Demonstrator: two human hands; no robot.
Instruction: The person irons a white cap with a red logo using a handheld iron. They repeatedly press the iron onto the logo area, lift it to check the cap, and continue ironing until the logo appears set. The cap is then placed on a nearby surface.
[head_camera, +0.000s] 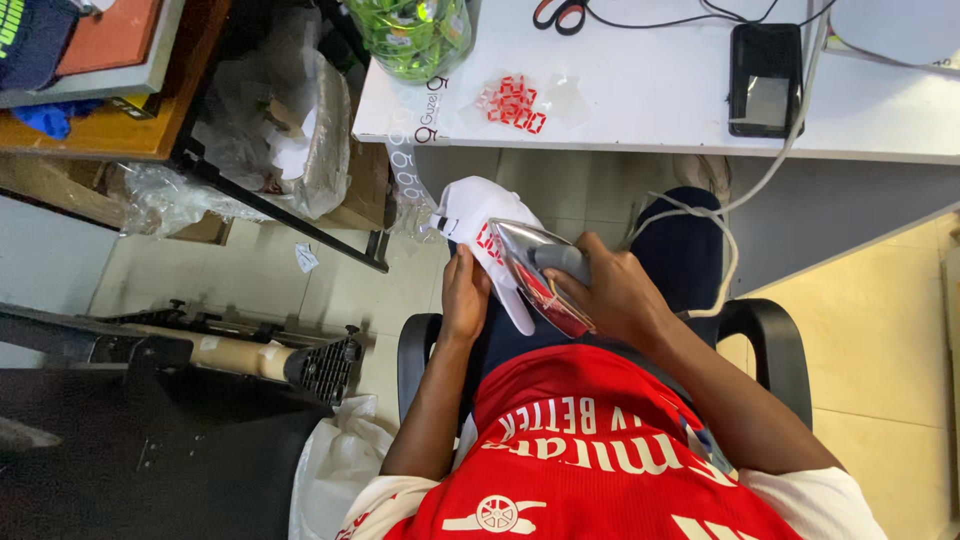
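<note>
Pressing step, looks like: the person's right hand (610, 295) is wrapped tight round the handle of a clothes iron (540, 275), soleplate on a white garment (485, 235) over the lap. Left hand (465, 295) lies flat, pinning the fabric. Farther off, red cut-out pieces (512, 102) sit on the white table (650, 90).

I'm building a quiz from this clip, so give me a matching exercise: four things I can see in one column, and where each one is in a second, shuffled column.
Things:
1. iron
2. white garment
3. phone
4. red cut-out pieces

Places:
A. flat on the white table, right of the middle
B. gripped in the right hand
C. steadied by the left hand on the lap
D. on the table near the green-filled jar

Pairs: 1-B, 2-C, 3-A, 4-D
</note>
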